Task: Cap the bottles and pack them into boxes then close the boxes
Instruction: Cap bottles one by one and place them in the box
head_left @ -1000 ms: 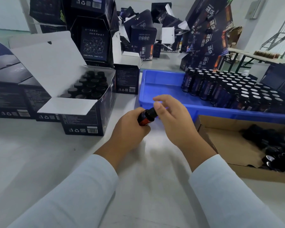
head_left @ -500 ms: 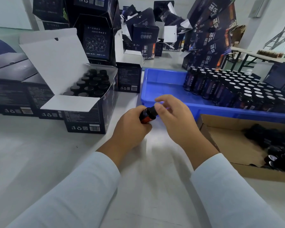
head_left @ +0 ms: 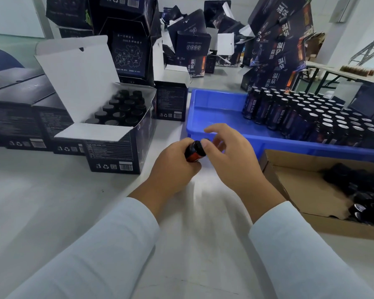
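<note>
Bottle [head_left: 194, 152] in left hand [head_left: 173, 167]; cap end toward right hand [head_left: 229, 160]

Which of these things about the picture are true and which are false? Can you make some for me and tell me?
1. The left hand grips a small dark bottle with a red label. True.
2. The right hand is reaching into the brown cardboard box of loose black caps. False: its fingers are at the bottle's top.
3. The blue plastic tray holds standing bottles. True.
4. The open dark carton with white flaps is empty. False: capped bottles stand in it.
</note>
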